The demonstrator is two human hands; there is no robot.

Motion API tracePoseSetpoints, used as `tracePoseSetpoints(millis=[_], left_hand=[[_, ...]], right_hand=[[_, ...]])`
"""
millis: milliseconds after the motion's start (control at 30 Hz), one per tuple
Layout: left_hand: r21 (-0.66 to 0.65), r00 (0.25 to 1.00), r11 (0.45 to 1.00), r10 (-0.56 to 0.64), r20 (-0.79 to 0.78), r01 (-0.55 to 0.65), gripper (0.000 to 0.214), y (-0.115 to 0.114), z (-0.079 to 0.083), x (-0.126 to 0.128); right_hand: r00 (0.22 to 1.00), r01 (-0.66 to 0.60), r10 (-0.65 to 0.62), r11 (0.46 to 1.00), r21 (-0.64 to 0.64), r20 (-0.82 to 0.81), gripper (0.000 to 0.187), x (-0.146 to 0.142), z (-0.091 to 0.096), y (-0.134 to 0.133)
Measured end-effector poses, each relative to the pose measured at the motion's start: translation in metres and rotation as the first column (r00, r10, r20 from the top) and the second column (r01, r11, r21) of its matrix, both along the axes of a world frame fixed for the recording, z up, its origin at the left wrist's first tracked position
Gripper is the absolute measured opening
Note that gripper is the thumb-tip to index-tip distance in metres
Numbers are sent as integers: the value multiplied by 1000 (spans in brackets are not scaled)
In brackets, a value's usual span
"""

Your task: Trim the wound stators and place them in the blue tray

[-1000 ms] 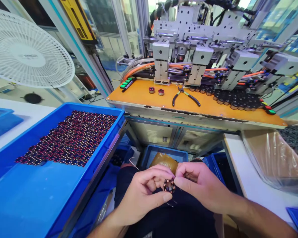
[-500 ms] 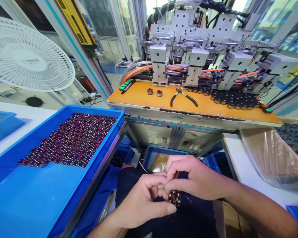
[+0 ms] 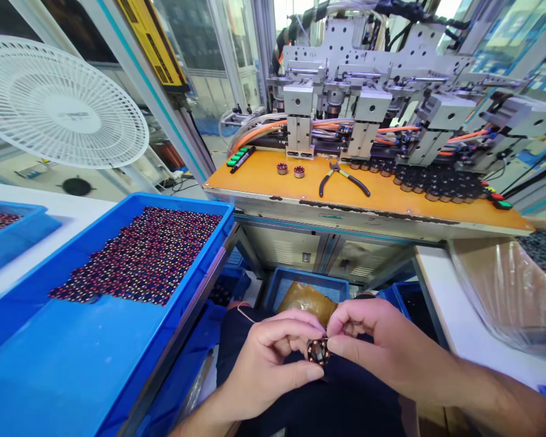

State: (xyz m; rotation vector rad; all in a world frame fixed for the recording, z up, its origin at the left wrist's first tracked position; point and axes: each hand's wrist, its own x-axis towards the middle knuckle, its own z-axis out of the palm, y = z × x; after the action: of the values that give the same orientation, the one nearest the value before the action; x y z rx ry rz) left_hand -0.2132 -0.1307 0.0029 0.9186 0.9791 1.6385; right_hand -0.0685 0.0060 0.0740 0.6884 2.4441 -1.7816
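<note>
Over my lap, my left hand (image 3: 277, 358) grips a small round motor stator (image 3: 318, 351) between thumb and fingers. The stator is a dark ring with copper-coloured windings, its open face turned up toward me. Close against its upper right side, my right hand (image 3: 368, 331) is closed in a pinch, thumb and forefinger together. Whatever lies between those fingertips is too small to make out. A thin pale strand (image 3: 244, 314) curves out to the left behind my left hand.
On the left stands a blue tray (image 3: 118, 346) with rows of stators (image 3: 150, 255). Cutting pliers (image 3: 343, 179), two stators (image 3: 290, 170) and many dark parts (image 3: 441, 182) lie on the orange bench (image 3: 255, 185) before a machine (image 3: 368, 106). A fan (image 3: 68, 109) stands left; plastic-covered box (image 3: 491, 285) right.
My right hand has come down and right, from above the stator to its upper right side. The stator has risen slightly in my left hand. The whole view has shifted a little.
</note>
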Motion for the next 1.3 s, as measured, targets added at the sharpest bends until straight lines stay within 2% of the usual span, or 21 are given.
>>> tracePoseSetpoints(millis=[133,267,500,733,967,1167,1233,1300], left_hand=[[-15,1000,1000,-14,-2,14,33,0,-1,2],[-28,997,999,-42,60,44,31,-1,-1,3],[-37,986,996,-70,151,77,37,1,-2,3],[8,990,998,-68,125,67,40,4,-4,3],[49,999,999,-12,50,10,33,5,-2,4],[58,999,998,2,50,-5,34,5,-4,6],[46,999,999,11,51,-13,35,5,-4,7],[27,998,1000,11,67,-13,35,6,-4,7]], right_hand=[[998,-59,56,996,73,41,19,-1,4,0],[995,-101,98,984,147,29,22,-1,5,0],[994,-91,96,992,89,-55,19,4,3,-2],[996,-55,58,998,44,-67,20,9,0,-5],[994,-69,73,996,53,-78,20,11,0,-7],[995,-65,70,996,68,-73,19,11,-1,-10],[992,-98,105,990,99,-64,19,15,-1,-8],[974,-203,215,966,160,-64,18,21,0,-5]])
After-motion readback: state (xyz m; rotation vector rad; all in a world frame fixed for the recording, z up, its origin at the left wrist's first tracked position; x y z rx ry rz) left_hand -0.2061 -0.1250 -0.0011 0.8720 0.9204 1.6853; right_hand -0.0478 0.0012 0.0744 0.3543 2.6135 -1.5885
